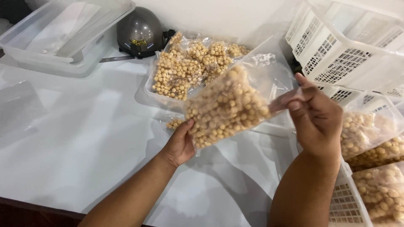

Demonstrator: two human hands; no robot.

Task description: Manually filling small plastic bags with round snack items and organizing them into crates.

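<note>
The clear bag of round tan balls [227, 107] hangs in the air between both hands, its long axis tilted — low end toward the left hand [180, 145], open neck rising toward the right hand [316, 120]. The left hand cups the bag's bottom corner from beneath, thumb up against the plastic, palm turned inward, forearm coming in low from the near edge of the white table [84, 143]. The right hand is closed on the empty, flattened neck of the bag, fingertips pinching the film together just beyond the last of the balls, wrist bent and held higher than the left. The filled bulk lies wholly on the left-hand side of that pinch.

Beyond the bag, a shallow clear tray [148, 90] holds more filled bags [189, 63]; beside the right forearm, a white slotted basket [349, 201] holds others.
</note>
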